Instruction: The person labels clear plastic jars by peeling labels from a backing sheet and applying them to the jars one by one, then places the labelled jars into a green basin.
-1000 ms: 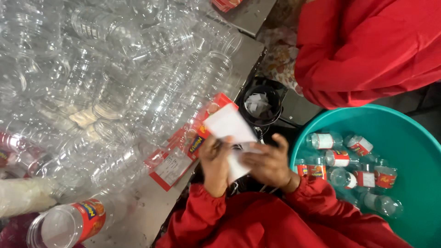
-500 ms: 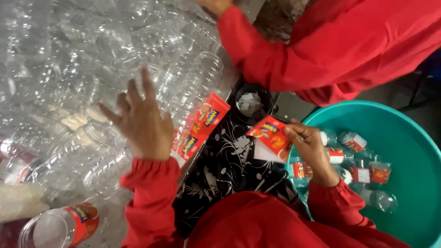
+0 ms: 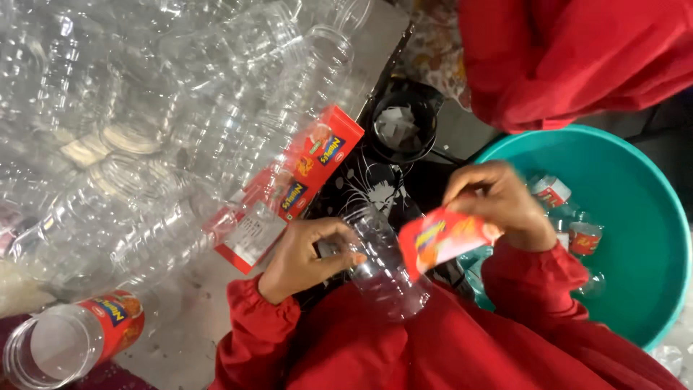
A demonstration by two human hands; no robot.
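holding a clear jar (image 3: pixel 382 263) above the person's lap, the left hand (image 3: pixel 307 256) grips it closed; right hand (image 3: pixel 498 206) pinches a red label (image 3: pixel 440 238) beside the jar, not yet stuck on; many bare jars (image 3: pixel 144 123) wait.

Labelling workshop: heaped clear plastic jars (image 3: pixel 144 130), label sheets (image 3: pixel 296 180)

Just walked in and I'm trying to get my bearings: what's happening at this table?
A person in red sleeves holds a clear plastic jar in the left hand and a red label in the right hand, close to the jar's side. A stack of red labels lies on the table beside a heap of bare jars. Labelled jars sit in a teal tub. Another person in red stands nearby.
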